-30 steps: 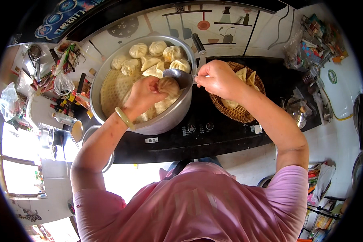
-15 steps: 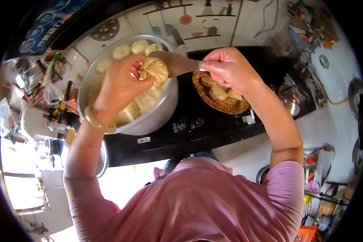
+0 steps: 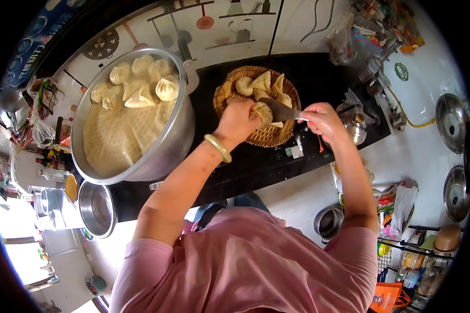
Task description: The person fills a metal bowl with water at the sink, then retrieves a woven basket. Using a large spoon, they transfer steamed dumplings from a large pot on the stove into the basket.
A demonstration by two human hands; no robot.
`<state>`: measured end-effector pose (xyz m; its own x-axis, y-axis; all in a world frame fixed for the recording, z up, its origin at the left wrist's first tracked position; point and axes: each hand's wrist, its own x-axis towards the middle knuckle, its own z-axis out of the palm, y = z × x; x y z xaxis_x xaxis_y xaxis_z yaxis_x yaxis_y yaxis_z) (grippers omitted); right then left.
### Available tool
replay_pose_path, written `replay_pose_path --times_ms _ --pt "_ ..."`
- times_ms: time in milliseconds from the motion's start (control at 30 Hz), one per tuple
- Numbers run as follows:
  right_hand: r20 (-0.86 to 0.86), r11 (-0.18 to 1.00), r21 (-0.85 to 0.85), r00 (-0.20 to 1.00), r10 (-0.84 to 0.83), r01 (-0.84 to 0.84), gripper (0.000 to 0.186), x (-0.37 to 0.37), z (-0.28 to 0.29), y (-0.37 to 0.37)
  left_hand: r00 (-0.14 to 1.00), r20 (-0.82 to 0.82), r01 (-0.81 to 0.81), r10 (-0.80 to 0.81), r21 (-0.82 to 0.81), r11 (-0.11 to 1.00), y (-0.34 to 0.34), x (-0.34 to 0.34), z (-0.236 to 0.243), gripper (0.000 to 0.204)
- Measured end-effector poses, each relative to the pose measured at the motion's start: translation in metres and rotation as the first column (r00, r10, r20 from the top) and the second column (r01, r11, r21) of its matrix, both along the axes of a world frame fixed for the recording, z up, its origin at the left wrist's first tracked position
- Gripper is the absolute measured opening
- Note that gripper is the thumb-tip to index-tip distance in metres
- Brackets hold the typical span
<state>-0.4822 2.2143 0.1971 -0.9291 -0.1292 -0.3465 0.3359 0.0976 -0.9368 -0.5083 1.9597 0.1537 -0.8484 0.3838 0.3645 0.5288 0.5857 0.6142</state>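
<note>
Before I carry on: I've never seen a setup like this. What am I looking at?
There is no machine here, only a person's two bare hands. The view comes from a fisheye camera on that person's head, looking down, so straight edges bend near the rim. The left hand holds a pleated bun over a woven basket; the right hand grips a flat, broad-bladed utensil, its blade beside the bun. On the black surface, the basket holds folded dough pieces. To its left stands a large metal pot with more buns inside.
</note>
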Motion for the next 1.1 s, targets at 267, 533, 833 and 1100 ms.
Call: replay_pose_path --times_ms 267,533,833,1100 --pt "-0.22 0.925 0.376 0.975 0.029 0.057 0.017 -0.039 -0.059 0.0 0.962 0.229 -0.156 0.149 0.014 0.988 0.049 -0.045 -0.065 0.024" --pt "-0.13 0.965 0.246 0.99 -0.058 0.088 0.02 -0.035 -0.083 0.011 0.965 0.243 -0.118 0.104 0.044 0.992 0.045 -0.044 -0.069 0.026" --pt "-0.008 0.992 0.093 0.997 -0.083 0.083 0.022 0.022 -0.097 0.021 0.96 0.279 0.014 0.01 -0.084 0.996 0.041 0.007 -0.073 0.032" --pt "-0.37 0.792 0.582 0.927 0.054 0.186 0.023 0.039 -0.082 0.027 0.956 0.294 0.096 -0.013 -0.271 0.958 0.036 0.023 -0.066 0.03"
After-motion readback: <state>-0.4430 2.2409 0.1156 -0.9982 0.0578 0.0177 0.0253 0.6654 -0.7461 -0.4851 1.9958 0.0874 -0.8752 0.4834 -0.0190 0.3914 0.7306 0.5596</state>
